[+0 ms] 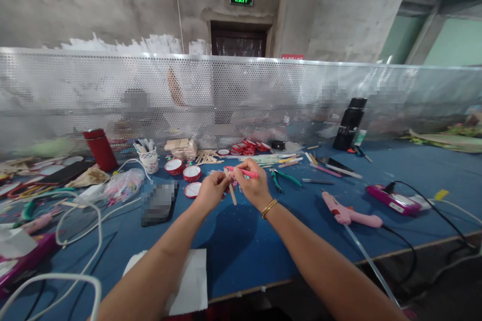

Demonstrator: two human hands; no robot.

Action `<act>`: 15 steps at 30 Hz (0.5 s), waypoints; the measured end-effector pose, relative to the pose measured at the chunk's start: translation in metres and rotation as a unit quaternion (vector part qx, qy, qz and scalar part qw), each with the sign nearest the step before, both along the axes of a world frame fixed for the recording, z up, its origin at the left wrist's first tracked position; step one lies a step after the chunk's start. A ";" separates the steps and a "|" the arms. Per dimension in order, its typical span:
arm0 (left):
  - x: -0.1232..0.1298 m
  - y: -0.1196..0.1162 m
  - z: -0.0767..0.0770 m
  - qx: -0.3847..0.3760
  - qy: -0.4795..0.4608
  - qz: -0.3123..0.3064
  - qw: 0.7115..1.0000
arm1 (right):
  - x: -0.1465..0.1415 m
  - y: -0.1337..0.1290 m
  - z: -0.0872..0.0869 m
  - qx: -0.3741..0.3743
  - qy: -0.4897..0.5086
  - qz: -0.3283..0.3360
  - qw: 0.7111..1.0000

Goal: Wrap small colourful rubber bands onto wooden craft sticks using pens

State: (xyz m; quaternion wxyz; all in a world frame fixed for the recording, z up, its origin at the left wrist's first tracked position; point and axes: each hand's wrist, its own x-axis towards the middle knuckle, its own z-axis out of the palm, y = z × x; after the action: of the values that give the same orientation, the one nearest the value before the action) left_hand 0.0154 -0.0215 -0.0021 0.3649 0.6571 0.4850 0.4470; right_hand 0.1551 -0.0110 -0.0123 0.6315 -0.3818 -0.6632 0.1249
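Observation:
My left hand [213, 190] pinches a flat wooden craft stick [233, 195], whose lower end points down toward the table. In my right hand [254, 190] is a pink marker pen [248, 173], held in a writing grip with its tip end close to the upper part of the stick. The two hands almost meet above the blue table. Small coloured pieces, partly hidden, lie behind the fingers. Left of my left hand stand round red-rimmed tins [192, 173] with white tops. Green-handled pliers [284, 179] lie just right of my right hand.
A pink glue gun [348, 213] and a purple power strip [395, 199] lie at right, with cords. At left are a phone [160, 204], a pen cup [149, 159], a red flask [100, 149] and white cables. A black bottle [350, 125] stands before the perforated screen [301, 95].

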 end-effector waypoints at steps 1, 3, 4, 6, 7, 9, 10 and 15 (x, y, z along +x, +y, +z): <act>0.000 0.000 0.000 0.000 0.001 0.001 1.000 | 0.000 0.000 0.000 0.002 0.000 0.000 1.000; 0.000 0.000 0.000 0.000 0.002 0.002 1.000 | 0.000 -0.001 0.001 0.004 -0.002 0.003 1.000; 0.000 0.000 0.000 -0.002 0.002 0.002 1.000 | 0.000 -0.001 0.001 0.005 -0.002 0.003 1.000; 0.000 0.001 -0.001 -0.006 0.002 0.000 1.000 | 0.000 -0.001 0.002 0.002 0.001 0.002 1.000; 0.000 0.001 -0.001 -0.007 0.003 -0.001 1.000 | 0.000 -0.001 0.002 0.000 0.003 0.001 1.000; -0.001 0.001 -0.001 -0.007 0.004 -0.005 1.000 | 0.000 -0.002 0.003 -0.002 0.003 -0.001 1.000; -0.001 0.002 -0.002 -0.006 0.005 -0.006 1.000 | 0.000 -0.002 0.003 -0.001 0.003 -0.002 1.000; -0.001 0.002 -0.002 -0.001 0.002 -0.004 1.000 | 0.000 -0.003 0.004 0.004 0.001 -0.007 1.000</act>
State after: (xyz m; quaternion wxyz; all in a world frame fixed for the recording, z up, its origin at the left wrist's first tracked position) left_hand 0.0141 -0.0194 -0.0045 0.3667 0.6597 0.4834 0.4435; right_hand 0.1547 -0.0144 -0.0083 0.6344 -0.3842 -0.6603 0.1183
